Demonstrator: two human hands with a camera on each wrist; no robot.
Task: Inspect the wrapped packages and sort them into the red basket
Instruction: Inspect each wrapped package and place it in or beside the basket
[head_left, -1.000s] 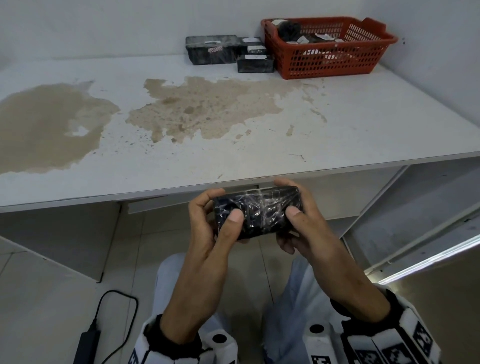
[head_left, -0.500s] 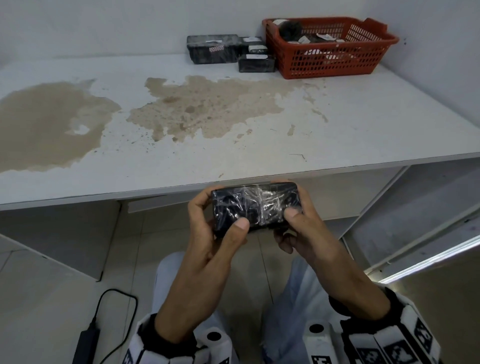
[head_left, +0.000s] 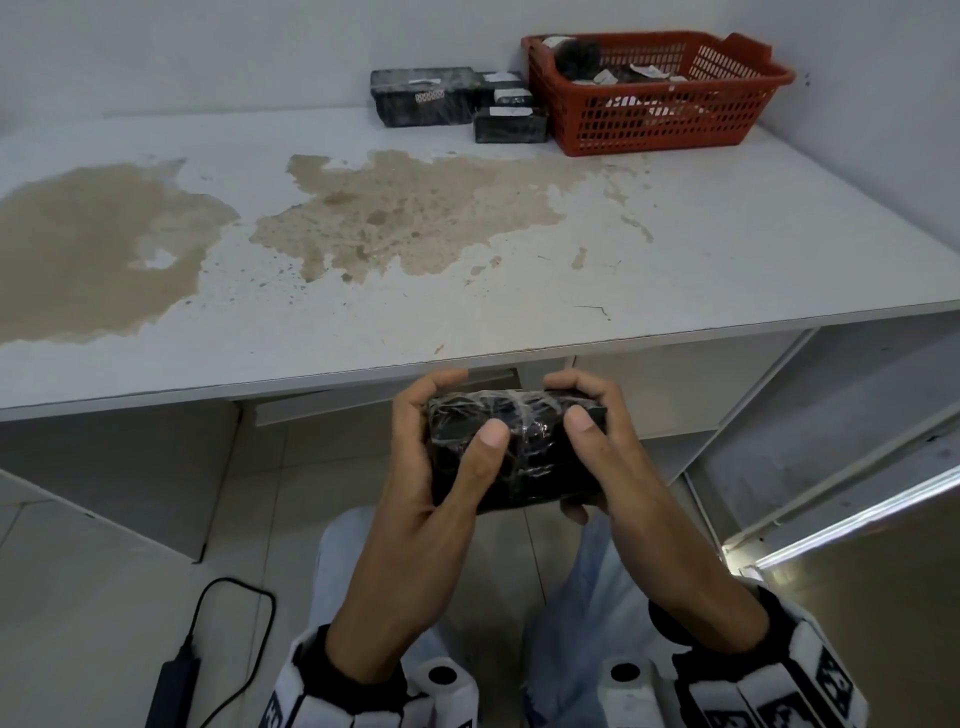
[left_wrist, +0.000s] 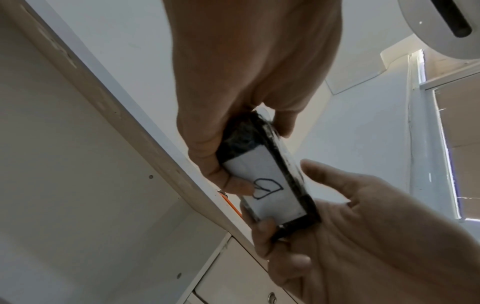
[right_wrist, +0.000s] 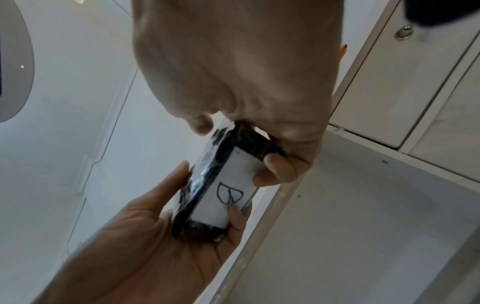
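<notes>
A black package (head_left: 519, 457) wrapped in clear film hangs below the table's front edge, above my lap. My left hand (head_left: 462, 408) grips its left end and my right hand (head_left: 582, 402) its right end, with both thumbs on the near face. In the left wrist view the package (left_wrist: 270, 191) shows a white label with a hand-drawn mark on its far side; the same label (right_wrist: 226, 191) shows in the right wrist view. The red basket (head_left: 660, 119) stands at the table's far right and holds several wrapped items.
Two or three more black wrapped packages (head_left: 423, 104) (head_left: 511, 124) lie just left of the basket. The white table (head_left: 727, 249) has large brown stains. An open shelf unit (head_left: 831, 441) is at lower right. A black charger with its cable (head_left: 176, 680) lies on the floor.
Both hands have tipped the package so that more of its wrapped face is turned toward me, and it sits slightly lower. Both thumbs have shifted along that face.
</notes>
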